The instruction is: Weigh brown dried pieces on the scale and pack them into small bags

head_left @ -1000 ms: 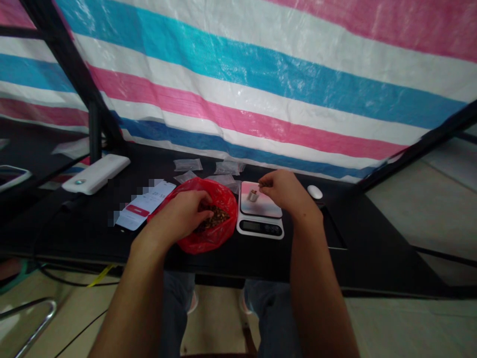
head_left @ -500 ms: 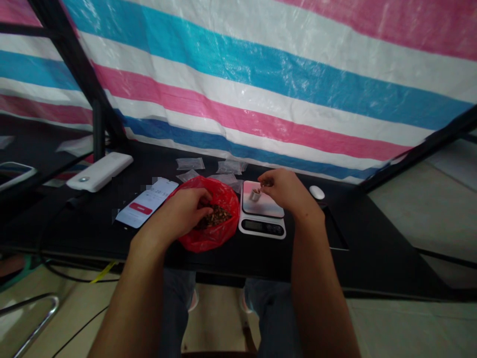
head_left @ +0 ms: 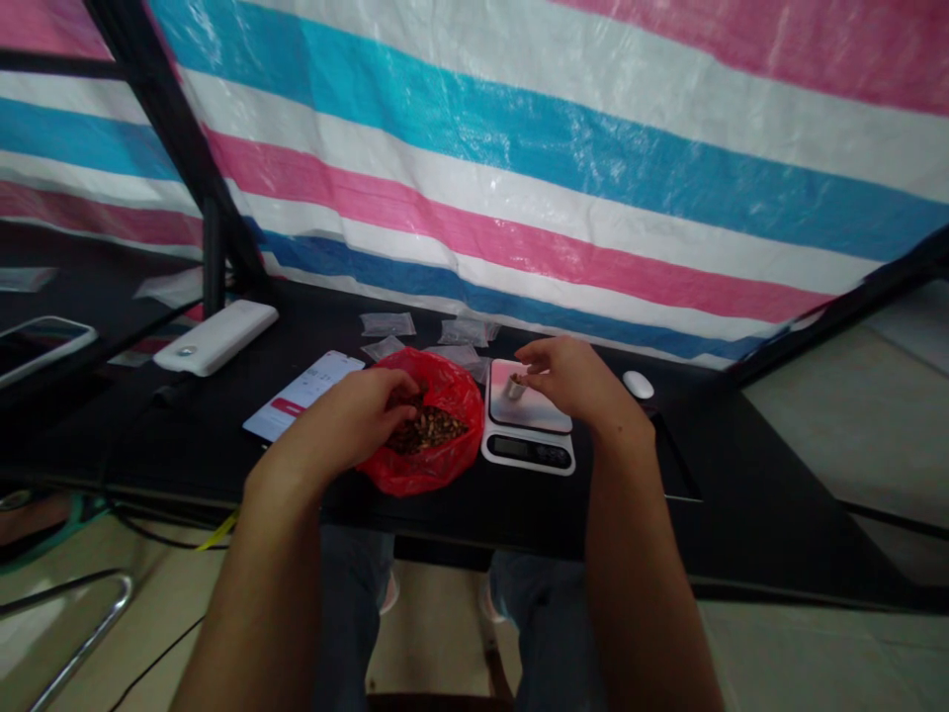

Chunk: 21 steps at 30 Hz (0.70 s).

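A red plastic bag [head_left: 464, 450] stands wide with small brown and yellowish pieces [head_left: 437, 428] inside. My left hand [head_left: 375, 407] reaches into its left side, fingers curled at the pieces; what they pinch is too small to name. To the right lies a white kitchen scale [head_left: 528, 452] with a small metal cup [head_left: 514, 387] on its platform. Above the platform, my right hand [head_left: 560, 376] has its fingertips at the cup's rim. Whether those fingers hold any pieces is hidden. Some brown bits show at the cup's top.
Small clear plastic bags [head_left: 387, 324] lie behind the red bag. Left of it are a lit phone [head_left: 293, 396] and a white power bank [head_left: 216, 338]. A white mouse [head_left: 638, 385] sits at the right. A striped sheet [head_left: 519, 178] hangs behind the black desk [head_left: 460, 519].
My right hand has lowered to the cup, and the brown bits visible in its fingers before no longer show there. My left hand stays in the bag. The view has shifted slightly.
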### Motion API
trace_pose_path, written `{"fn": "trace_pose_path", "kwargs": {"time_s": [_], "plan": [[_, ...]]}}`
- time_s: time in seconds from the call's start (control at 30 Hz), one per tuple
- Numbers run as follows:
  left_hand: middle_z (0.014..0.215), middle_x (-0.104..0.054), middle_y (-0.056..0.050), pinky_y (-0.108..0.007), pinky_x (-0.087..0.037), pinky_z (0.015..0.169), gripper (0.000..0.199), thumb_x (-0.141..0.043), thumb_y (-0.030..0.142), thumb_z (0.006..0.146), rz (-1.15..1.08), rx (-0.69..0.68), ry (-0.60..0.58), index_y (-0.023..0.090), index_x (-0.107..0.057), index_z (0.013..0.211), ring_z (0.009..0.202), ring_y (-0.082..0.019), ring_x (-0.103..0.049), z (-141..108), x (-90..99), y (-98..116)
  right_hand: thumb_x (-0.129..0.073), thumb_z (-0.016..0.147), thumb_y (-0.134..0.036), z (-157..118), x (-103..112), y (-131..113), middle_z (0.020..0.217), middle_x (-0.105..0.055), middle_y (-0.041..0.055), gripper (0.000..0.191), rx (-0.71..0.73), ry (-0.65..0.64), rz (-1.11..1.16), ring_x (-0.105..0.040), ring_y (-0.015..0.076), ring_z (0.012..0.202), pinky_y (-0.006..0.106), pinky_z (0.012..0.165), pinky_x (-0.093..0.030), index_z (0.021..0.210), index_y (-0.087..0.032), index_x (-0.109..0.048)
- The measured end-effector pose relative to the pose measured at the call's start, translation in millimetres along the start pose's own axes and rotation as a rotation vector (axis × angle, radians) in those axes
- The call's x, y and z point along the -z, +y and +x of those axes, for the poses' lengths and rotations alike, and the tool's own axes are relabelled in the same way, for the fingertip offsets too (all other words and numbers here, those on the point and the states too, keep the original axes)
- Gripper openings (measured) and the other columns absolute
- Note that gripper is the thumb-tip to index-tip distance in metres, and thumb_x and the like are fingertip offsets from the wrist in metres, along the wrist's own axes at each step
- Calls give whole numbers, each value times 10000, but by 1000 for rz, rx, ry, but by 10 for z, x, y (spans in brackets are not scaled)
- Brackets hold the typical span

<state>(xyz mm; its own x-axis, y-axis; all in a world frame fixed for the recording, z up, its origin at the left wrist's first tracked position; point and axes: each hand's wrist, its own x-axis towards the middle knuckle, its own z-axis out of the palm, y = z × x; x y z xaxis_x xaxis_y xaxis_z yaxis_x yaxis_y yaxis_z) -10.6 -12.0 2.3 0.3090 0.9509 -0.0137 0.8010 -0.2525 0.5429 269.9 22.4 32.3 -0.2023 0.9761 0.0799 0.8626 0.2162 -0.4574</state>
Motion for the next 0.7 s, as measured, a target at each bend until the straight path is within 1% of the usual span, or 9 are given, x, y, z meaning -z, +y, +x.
{"fn": "trace_pose_path", "kwargs": {"time_s": [0.1, 0.17, 0.27, 0.37, 0.4, 0.47, 0.53, 0.6, 0.7], "plan": [[1081, -824, -53, -321, -549, 860, 225, -589, 252, 905, 2, 8, -45, 238, -771, 1036, 955, -237, -753, -14, -4, -6, -730, 863, -45, -6, 1, -26, 1141, -821, 154, 364, -24, 34, 52, -782, 247, 1007, 335, 880, -582, 1216, -108, -791], [1116, -820, -49, -317, -550, 883, 248, -570, 266, 919, -17, -25, -3, 246, -764, 1072, 993, -236, -749, -29, 18, 13, -688, 866, -24, -8, 22, -37, 1109, -826, 137, 374, -22, 51, 107, -785, 232, 979, 311, 845, -586, 1215, -115, -788], [1143, -810, -52, -328, -554, 904, 287, -530, 288, 952, -27, -39, 65, 239, -753, 1127, 1010, -237, -744, -52, 78, 51, -651, 900, -63, -13, 84, 13, 1067, -829, 128, 314, 2, 115, 160, -781, 220, 927, 303, 824, -582, 1175, -111, -795], [1177, -794, -70, -350, -552, 965, 310, -514, 309, 973, 18, -31, 140, 224, -754, 1149, 1058, -248, -731, -59, 125, 54, -656, 911, -120, -21, 137, 154, 1021, -831, 117, 240, -21, 173, 94, -767, 224, 880, 312, 810, -566, 1088, -123, -818], [1211, -780, -86, -365, -543, 1011, 325, -520, 327, 975, 44, -33, 177, 214, -753, 1173, 1105, -260, -718, -57, 130, 40, -669, 905, -134, -24, 141, 207, 994, -831, 114, 217, -44, 144, 57, -762, 225, 861, 309, 793, -558, 1054, -126, -826], [1295, -734, -131, -413, -509, 1105, 391, -534, 370, 975, 112, -7, 260, 184, -734, 1254, 1212, -298, -677, -49, 121, -10, -711, 881, -155, -26, 123, 293, 945, -831, 111, 170, -97, 25, -3, -755, 223, 835, 291, 751, -537, 990, -125, -838], [1366, -680, -188, -472, -484, 1148, 493, -540, 421, 975, 183, 90, 301, 147, -687, 1357, 1285, -347, -642, -45, 95, -77, -744, 859, -169, -23, 81, 330, 925, -831, 105, 142, -138, -78, -36, -753, 213, 826, 268, 714, -513, 953, -134, -845], [1382, -666, -224, -501, -499, 1127, 574, -530, 463, 980, 212, 198, 259, 124, -632, 1433, 1291, -380, -646, -50, 70, -137, -741, 849, -163, -16, 37, 323, 906, -830, 93, 126, -176, -122, -73, -752, 201, 812, 253, 686, -493, 912, -153, -849], [1376, -696, -223, -470, -534, 1077, 615, -520, 456, 992, 198, 252, 143, 123, -562, 1507, 1251, -371, -689, -68, 57, -171, -693, 845, -134, -9, 0, 286, 777, -802, 69, 156, -211, -155, -123, -738, 183, 730, 236, 636, -465, 787, -172, -833]]}}
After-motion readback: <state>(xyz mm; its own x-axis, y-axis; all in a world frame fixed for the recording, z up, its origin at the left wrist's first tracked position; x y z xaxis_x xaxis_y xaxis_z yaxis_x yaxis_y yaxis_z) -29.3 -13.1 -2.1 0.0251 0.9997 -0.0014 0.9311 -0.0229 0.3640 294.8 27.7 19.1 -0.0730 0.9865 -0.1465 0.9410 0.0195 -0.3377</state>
